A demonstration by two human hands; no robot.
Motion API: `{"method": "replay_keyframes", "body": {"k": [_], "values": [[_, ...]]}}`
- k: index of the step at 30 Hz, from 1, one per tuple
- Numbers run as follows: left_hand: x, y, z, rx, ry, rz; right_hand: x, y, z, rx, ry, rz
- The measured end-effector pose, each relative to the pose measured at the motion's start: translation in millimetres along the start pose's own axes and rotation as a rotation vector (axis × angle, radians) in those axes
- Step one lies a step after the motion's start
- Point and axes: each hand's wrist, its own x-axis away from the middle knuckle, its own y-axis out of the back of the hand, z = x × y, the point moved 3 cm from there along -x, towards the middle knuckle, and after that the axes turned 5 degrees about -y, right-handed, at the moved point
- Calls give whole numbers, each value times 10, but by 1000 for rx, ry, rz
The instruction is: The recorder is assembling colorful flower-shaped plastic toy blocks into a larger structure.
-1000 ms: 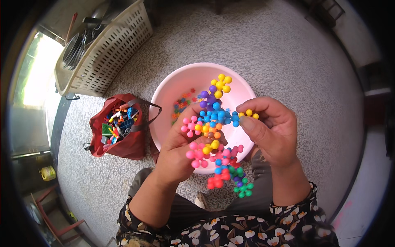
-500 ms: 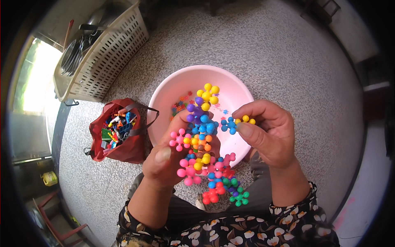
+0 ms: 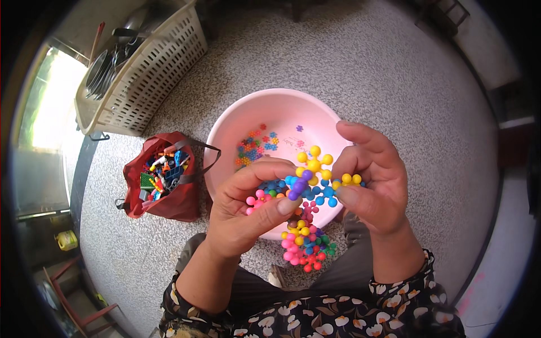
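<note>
My left hand pinches a colourful chain of ball-ended snowflake building pieces near its blue and purple part. A yellow piece tops the chain, while its pink, red and green pieces hang toward my lap. Between thumb and fingers, my right hand grips a yellow snowflake piece with a blue snowflake piece beside it. That blue piece meets the chain's blue part; whether they are joined I cannot tell. Below both hands stands a pink basin, with several small loose pieces on its bottom.
Left of the basin, a red bag full of mixed toy bricks stands on the speckled floor. Farther back at the left is a white slatted basket holding pans and utensils. A small yellow container stands at the far left.
My left hand has turned the chain and shifted right, bringing its blue part against the blue piece in my right hand. The chain's lower end has swung right.
</note>
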Motion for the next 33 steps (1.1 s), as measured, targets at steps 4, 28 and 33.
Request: {"method": "replay_keyframes", "body": {"k": [4, 28, 33], "values": [[6, 16, -15, -114, -12, 59, -27, 61, -26, 189, 148, 182], [-35, -111, 82, 583, 329, -21, 33, 45, 56, 113, 83, 91], [-10, -47, 107, 512, 355, -89, 32, 53, 23, 182, 92, 94]]}}
